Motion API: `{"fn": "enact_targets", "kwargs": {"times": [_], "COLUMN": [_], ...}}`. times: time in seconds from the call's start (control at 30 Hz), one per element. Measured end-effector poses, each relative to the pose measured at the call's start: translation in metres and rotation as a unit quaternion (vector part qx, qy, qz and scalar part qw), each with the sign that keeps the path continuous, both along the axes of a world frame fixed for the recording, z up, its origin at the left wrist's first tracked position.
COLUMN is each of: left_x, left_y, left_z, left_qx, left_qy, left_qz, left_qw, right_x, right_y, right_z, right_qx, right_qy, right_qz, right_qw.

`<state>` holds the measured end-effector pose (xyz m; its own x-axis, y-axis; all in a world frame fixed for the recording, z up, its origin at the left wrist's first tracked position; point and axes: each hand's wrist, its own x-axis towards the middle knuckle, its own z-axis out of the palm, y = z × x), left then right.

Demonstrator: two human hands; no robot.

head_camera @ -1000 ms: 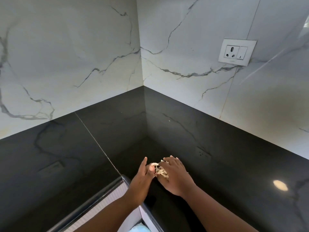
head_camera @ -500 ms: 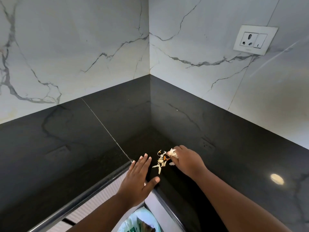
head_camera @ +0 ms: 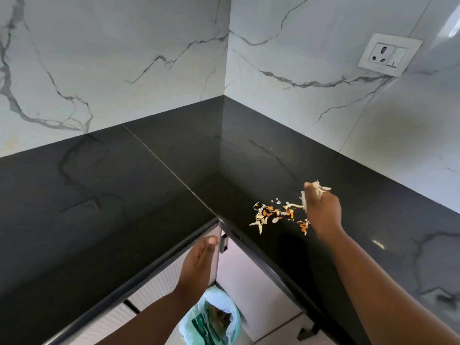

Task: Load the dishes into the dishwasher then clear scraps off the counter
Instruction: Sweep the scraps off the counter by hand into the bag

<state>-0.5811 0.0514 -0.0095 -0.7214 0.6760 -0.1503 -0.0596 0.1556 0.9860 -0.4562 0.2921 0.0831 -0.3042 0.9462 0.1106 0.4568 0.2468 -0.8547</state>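
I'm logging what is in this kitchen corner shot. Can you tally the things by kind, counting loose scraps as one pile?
Hands: 2, left hand and right hand
Scrap piles: 1, scraps on the counter
Counters: 1
Lined bins: 1, bin
Wall sockets: 1, socket
Total: 6

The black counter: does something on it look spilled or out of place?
Yes. Vegetable scraps, white and orange, lie scattered on the black counter near its inner corner. The right hand holds some white shreds among them. The left hand waits open at the counter's edge, above a bin with a green-printed bag.
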Motion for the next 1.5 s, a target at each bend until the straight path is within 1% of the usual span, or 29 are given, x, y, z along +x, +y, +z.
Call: {"fn": "enact_targets", "kwargs": {"times": [0.07, 0.13, 0.2, 0.3, 0.37, 0.43, 0.53, 0.63, 0.7, 0.73, 0.83, 0.9, 1.0, 1.03, 1.13, 1.2, 1.27, 1.3, 1.33, 1.4, 1.43, 1.5], "left_x": [-0.004, -0.005, -0.003, 0.005, 0.014, 0.021, 0.032, 0.031, 0.029, 0.028, 0.026, 0.023, 0.017, 0.013, 0.000, -0.007, -0.012, -0.012, -0.013, -0.011, -0.009, -0.002], "left_y": [-0.008, -0.015, -0.023, -0.032, -0.035, -0.039, -0.043, -0.042, -0.036, -0.032, -0.019, -0.010, 0.003, 0.008, 0.021, 0.025, 0.024, 0.023, 0.021, 0.015, 0.011, 0.003], "left_z": [-0.006, -0.014, -0.025, -0.046, -0.069, -0.098, -0.159, -0.236, -0.288, -0.311, -0.371, -0.408, -0.451, -0.465, -0.502, -0.515, -0.518, -0.518, -0.519, -0.515, -0.510, -0.487], "left_qx": [-0.015, -0.051, -0.069, -0.075, -0.069, -0.046, -0.046, -0.063, -0.094, -0.118, -0.172, -0.183, -0.179, -0.180, -0.189, -0.202, -0.210, -0.208, -0.205, -0.218, -0.219, -0.216], "left_qy": [-0.116, -0.234, -0.332, -0.435, -0.479, -0.503, -0.531, -0.582, -0.595, -0.590, -0.559, -0.554, -0.537, -0.532, -0.515, -0.510, -0.522, -0.535, -0.544, -0.542, -0.537, -0.530], "left_qz": [0.026, 0.024, 0.015, 0.034, 0.055, 0.070, 0.091, 0.149, 0.182, 0.188, 0.191, 0.186, 0.177, 0.180, 0.187, 0.175, 0.156, 0.147, 0.137, 0.134, 0.135, 0.142], "left_qw": [0.993, 0.971, 0.941, 0.897, 0.873, 0.860, 0.841, 0.797, 0.777, 0.776, 0.789, 0.791, 0.805, 0.807, 0.815, 0.817, 0.812, 0.806, 0.802, 0.800, 0.803, 0.808], "right_x": [-0.006, -0.017, -0.028, -0.038, -0.042, -0.045, -0.051, -0.051, -0.050, -0.050, -0.055, -0.059, -0.069, -0.072, -0.077, -0.079, -0.081, -0.081, -0.079, -0.070, -0.065, -0.052], "right_y": [-0.030, -0.064, -0.099, -0.147, -0.175, -0.197, -0.213, -0.214, -0.210, -0.207, -0.203, -0.197, -0.179, -0.172, -0.150, -0.142, -0.139, -0.140, -0.141, -0.144, -0.143, -0.142], "right_z": [0.009, 0.010, 0.001, -0.035, -0.077, -0.127, -0.222, -0.317, -0.381, -0.413, -0.494, -0.540, -0.586, -0.600, -0.630, -0.649, -0.660, -0.663, -0.664, -0.654, -0.647, -0.620], "right_qx": [-0.079, -0.144, -0.177, -0.245, -0.277, -0.287, -0.301, -0.324, -0.324, -0.332, -0.366, -0.384, -0.409, -0.411, -0.415, -0.421, -0.419, -0.424, -0.440, -0.498, -0.516, -0.511], "right_qy": [0.079, 0.131, 0.148, 0.137, 0.096, 0.027, -0.044, -0.113, -0.159, -0.175, -0.215, -0.213, -0.191, -0.201, -0.247, -0.276, -0.309, -0.299, -0.270, -0.205, -0.189, -0.198], "right_qz": [-0.013, -0.002, 0.033, 0.121, 0.185, 0.236, 0.228, 0.218, 0.209, 0.198, 0.173, 0.149, 0.110, 0.106, 0.108, 0.111, 0.130, 0.135, 0.131, 0.081, 0.054, 0.042], "right_qw": [0.994, 0.981, 0.972, 0.952, 0.938, 0.928, 0.925, 0.913, 0.909, 0.905, 0.889, 0.886, 0.886, 0.883, 0.869, 0.857, 0.844, 0.844, 0.846, 0.839, 0.834, 0.835]}}
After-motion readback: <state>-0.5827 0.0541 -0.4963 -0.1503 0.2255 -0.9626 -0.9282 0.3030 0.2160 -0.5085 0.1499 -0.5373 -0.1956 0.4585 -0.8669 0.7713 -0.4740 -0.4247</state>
